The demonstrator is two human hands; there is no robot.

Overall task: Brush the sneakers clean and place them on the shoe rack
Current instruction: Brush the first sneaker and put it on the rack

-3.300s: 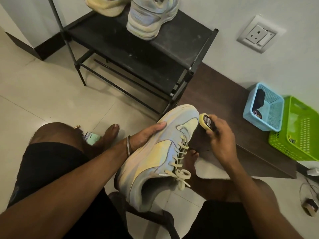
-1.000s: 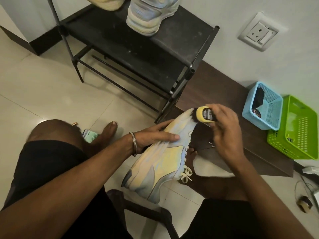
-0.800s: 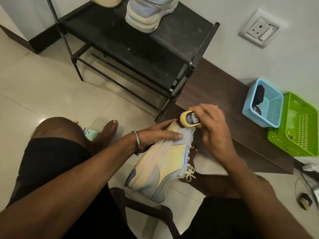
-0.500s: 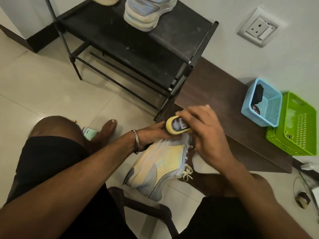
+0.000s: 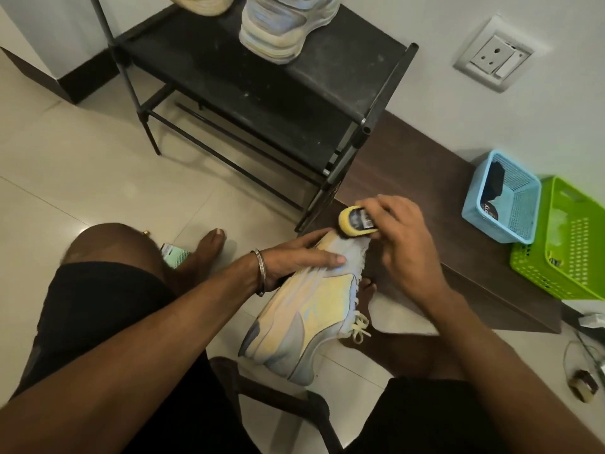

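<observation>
A pale yellow and light blue sneaker (image 5: 307,316) is held on its side above the floor, toe pointing away from me. My left hand (image 5: 301,257) grips it near the toe, fingers laid across its upper. My right hand (image 5: 399,237) holds a small yellow-backed brush (image 5: 355,222) pressed onto the sneaker's toe end. Another pale sneaker (image 5: 281,24) stands on the top shelf of the black shoe rack (image 5: 262,90), heel toward me, with part of one more shoe (image 5: 199,3) to its left.
A dark wooden board (image 5: 425,191) lies on the floor along the wall. On it stand a blue basket (image 5: 510,204) and a green basket (image 5: 569,247). A wall socket (image 5: 492,54) is above. Cables and small items (image 5: 586,381) lie at the right; a chair frame (image 5: 278,398) is under me.
Over the last second the brush swept leftward across the sneaker's toe and has now come back to the right, at the toe end. My left hand keeps its hold.
</observation>
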